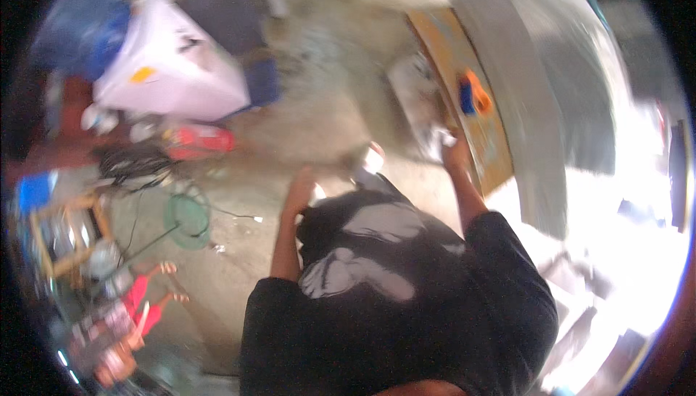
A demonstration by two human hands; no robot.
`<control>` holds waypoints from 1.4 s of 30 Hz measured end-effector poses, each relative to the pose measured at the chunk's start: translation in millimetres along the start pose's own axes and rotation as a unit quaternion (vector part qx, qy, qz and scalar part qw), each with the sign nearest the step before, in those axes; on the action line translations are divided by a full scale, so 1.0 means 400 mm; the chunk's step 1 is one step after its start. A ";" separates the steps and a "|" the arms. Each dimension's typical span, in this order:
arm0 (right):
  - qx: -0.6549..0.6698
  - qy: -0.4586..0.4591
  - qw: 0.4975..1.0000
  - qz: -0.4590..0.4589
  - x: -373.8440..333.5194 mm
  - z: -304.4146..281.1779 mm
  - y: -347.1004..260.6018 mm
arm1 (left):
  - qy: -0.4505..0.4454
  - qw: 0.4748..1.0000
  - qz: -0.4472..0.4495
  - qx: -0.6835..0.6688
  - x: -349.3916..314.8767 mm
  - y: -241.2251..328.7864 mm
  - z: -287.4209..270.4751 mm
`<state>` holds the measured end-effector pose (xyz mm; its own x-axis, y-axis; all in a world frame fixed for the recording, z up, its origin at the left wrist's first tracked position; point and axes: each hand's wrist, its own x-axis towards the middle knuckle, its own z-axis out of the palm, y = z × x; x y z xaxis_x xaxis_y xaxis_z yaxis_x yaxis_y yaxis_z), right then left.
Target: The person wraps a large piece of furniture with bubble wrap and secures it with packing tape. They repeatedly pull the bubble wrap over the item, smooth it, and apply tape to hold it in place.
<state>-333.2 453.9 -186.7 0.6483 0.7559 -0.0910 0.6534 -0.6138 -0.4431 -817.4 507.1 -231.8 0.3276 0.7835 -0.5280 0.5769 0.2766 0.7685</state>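
1. Beyond the right hand [457, 155], on a brown wooden board [484, 151]: an orange-and-blue plastic tool [473, 94]. Hand rests at the board's near edge by a crumpled white scrap [443, 135]; grip blurred, cannot tell.
2. Left hand [299, 192] hangs loose, holding nothing, over rough grey concrete floor [319, 106].
3. Left of it: green round mesh [186, 215], red cylinder [199, 141], black cable tangle [134, 164].

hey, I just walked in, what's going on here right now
A person in a black printed shirt stands on a concrete floor. Their right hand reaches to the edge of a wooden board that carries an orange and blue tool; whether it grips anything is too blurred to tell. Their left hand hangs free at their side. Clutter lies to the left.
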 end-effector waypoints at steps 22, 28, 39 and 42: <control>0.240 -0.262 0.912 0.206 -0.546 -0.009 0.047 | -0.018 0.994 -0.044 0.102 -0.088 -0.347 -0.057; 0.191 -0.224 0.941 0.167 -0.480 0.023 0.015 | -0.028 0.994 0.033 0.101 0.172 -0.017 -0.103; 0.262 0.050 0.952 0.150 -0.077 -0.135 -0.039 | -0.085 0.982 0.117 0.118 0.481 0.588 0.162; 0.250 0.110 0.957 0.101 0.090 -0.219 -0.056 | -0.099 0.927 0.330 0.152 0.579 0.897 0.250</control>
<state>-290.2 474.7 -102.2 0.8438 0.5339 -0.0544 0.2731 -0.5144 -0.8129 -459.5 732.0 -114.5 0.7966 0.6016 -0.0588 0.3770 -0.4184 0.8263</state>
